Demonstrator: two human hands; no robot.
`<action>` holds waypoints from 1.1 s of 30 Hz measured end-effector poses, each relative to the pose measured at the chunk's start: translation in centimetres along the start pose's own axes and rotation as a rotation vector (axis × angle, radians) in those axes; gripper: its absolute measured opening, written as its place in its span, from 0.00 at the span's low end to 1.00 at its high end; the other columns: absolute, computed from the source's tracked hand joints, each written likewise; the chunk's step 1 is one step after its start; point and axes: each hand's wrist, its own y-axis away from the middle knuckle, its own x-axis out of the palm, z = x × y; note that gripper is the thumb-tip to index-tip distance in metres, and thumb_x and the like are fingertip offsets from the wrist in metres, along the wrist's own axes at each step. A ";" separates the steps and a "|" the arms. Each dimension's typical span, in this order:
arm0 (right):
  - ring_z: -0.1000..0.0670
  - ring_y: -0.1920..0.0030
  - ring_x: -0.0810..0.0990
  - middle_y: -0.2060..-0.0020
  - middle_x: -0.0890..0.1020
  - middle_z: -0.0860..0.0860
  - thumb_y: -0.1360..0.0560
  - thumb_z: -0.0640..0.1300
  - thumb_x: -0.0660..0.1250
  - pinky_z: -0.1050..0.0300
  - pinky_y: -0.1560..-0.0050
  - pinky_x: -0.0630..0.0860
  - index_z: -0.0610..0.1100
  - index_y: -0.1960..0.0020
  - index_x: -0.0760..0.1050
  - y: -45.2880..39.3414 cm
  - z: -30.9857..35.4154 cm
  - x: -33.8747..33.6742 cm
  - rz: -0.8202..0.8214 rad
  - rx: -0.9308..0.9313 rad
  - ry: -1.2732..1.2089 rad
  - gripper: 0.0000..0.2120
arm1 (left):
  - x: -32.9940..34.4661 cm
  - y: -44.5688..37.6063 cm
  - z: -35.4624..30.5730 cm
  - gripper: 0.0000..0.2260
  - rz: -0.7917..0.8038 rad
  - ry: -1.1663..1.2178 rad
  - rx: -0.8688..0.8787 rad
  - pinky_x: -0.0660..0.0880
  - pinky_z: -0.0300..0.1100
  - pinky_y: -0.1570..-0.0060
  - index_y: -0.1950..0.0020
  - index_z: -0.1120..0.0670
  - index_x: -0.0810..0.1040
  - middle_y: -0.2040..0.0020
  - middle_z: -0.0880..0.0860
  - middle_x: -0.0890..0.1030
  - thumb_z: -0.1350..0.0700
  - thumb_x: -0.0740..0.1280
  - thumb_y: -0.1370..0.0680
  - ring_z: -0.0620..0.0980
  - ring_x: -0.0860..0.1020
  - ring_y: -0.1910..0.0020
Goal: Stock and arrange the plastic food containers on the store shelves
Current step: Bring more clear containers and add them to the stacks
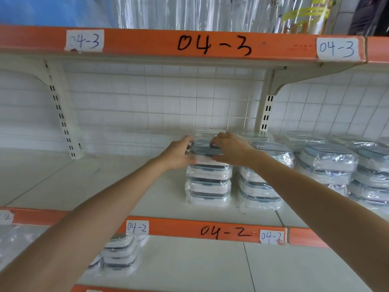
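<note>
While both hands clamp its ends, a wrapped food container [207,149] sits atop the leftmost stack [208,185] on shelf 04-2 [117,182].

The container is white with a grey-blue lid, sealed in clear crinkled plastic; what is inside cannot be told. The left hand [179,153] grips its 9 o'clock end, the right hand [228,148] its 3 o'clock end, fingers curled over the lid. Three like containers lie beneath it. At 3 o'clock stand more wrapped stacks [324,165], running to the frame's edge. At 7 o'clock, on the lower shelf [189,262], sits another small stack [120,255]. Overhead at 12 o'clock runs the orange rail marked 04-3 [214,45].
</note>
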 end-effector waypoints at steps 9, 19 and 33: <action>0.47 0.34 0.65 0.35 0.68 0.46 0.24 0.46 0.63 0.51 0.36 0.65 0.43 0.30 0.65 0.2 5.8 -1.3 -0.156 -0.030 0.060 0.23 | -4.0 4.2 2.8 0.15 0.225 -0.562 0.090 0.71 0.44 0.42 0.37 0.53 0.74 0.37 0.53 0.75 0.51 0.65 0.23 0.53 0.72 0.38; 0.46 0.33 0.65 0.33 0.67 0.46 0.22 0.48 0.60 0.49 0.35 0.66 0.43 0.28 0.61 -1.8 21.2 1.0 0.137 -0.271 0.038 0.24 | -10.6 14.5 12.4 0.14 0.359 -0.660 0.082 0.70 0.47 0.43 0.36 0.54 0.72 0.40 0.53 0.72 0.56 0.61 0.21 0.52 0.72 0.41; 0.47 0.33 0.66 0.34 0.68 0.47 0.22 0.47 0.60 0.51 0.37 0.67 0.44 0.29 0.63 2.1 34.1 11.8 0.337 -0.301 -0.266 0.22 | -6.5 27.4 24.2 0.12 0.335 -0.544 0.003 0.73 0.46 0.45 0.41 0.57 0.76 0.41 0.52 0.76 0.58 0.61 0.23 0.52 0.75 0.42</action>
